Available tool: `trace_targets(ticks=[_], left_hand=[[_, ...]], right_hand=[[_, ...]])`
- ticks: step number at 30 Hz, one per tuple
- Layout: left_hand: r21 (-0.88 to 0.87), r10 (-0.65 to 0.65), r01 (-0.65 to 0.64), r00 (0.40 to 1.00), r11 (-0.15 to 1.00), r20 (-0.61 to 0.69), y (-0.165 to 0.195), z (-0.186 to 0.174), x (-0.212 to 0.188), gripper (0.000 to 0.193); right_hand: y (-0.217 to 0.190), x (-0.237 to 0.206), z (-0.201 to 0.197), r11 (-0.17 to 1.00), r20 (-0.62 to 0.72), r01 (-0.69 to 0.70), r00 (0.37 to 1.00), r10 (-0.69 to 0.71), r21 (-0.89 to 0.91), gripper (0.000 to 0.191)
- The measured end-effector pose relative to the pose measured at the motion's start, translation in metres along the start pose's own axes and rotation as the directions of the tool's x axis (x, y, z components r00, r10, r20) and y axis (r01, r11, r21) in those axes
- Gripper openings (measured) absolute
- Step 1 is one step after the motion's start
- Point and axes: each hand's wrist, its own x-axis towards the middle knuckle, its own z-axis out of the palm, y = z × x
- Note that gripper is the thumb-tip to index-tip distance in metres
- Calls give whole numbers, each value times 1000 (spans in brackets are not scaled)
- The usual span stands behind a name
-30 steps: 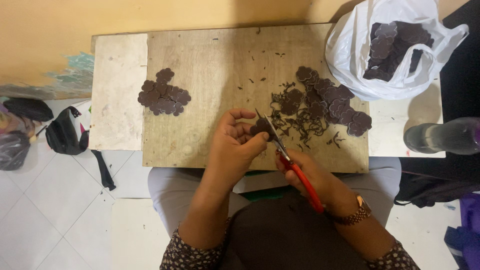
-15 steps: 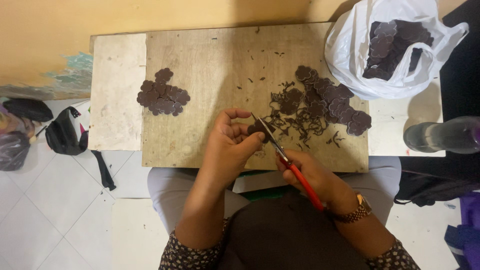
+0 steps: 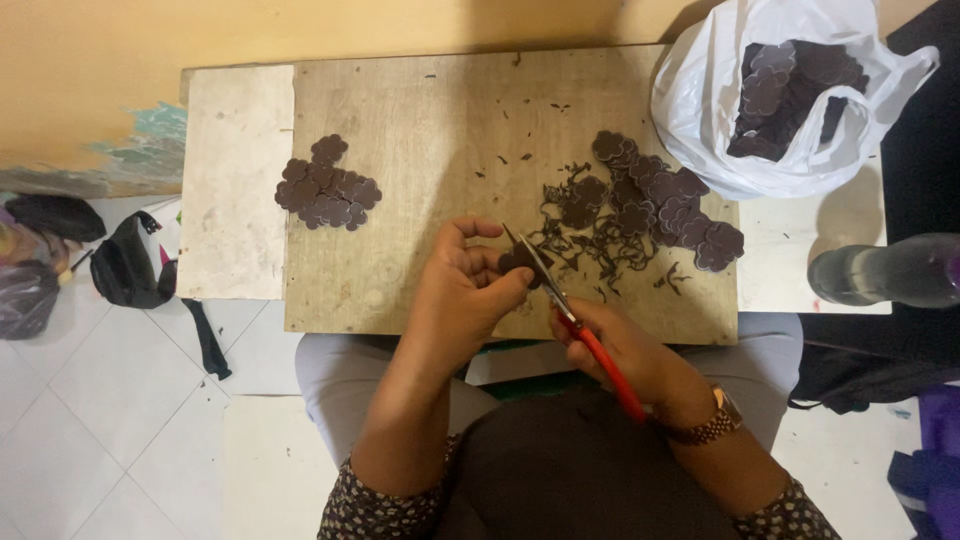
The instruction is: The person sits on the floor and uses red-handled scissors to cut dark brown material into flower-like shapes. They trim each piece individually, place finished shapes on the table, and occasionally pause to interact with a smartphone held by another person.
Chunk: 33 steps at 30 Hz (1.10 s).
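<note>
My left hand [image 3: 462, 290] pinches a small dark brown flower-shaped piece [image 3: 514, 262] over the wooden board [image 3: 450, 120]. My right hand [image 3: 622, 350] grips red-handled scissors [image 3: 578, 325], whose blades meet the piece at its edge. A pile of dark flower-shaped pieces [image 3: 662, 198] lies on the board's right side, with thin dark trimmings [image 3: 585, 235] scattered in front of it. A smaller, neater heap of the same pieces [image 3: 328, 185] sits on the board's left part.
A white plastic bag [image 3: 700, 110] holding more dark pieces stands at the top right. A clear bottle [image 3: 885, 270] lies at the right. Black bags [image 3: 125, 265] rest on the white tiled floor at the left. A yellow wall runs along the back.
The scissors' blades have worked a little around the piece, and my left hand has turned it slightly. Both hands stay in the same spot over the board's front edge.
</note>
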Motion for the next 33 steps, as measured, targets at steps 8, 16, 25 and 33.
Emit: trace_targets(ticks=[8,16,25,33], left_hand=[[-75,-5,5,1000,997,0,-2,2,3,47],[-101,-27,30,999,994,35,-5,-1,6,46],[-199,-12,28,997,980,82,-15,-5,13,39],[-184,17,3,995,983,103,-19,0,12,10]], right_hand=[[7,-2,-2,993,-5,-112,994,113,30,62],[-7,-1,0,999,12,19,1000,-19,-31,66],[2,2,0,999,-10,7,1000,-8,-34,66],[-3,3,5,999,-104,-33,994,30,-27,70]])
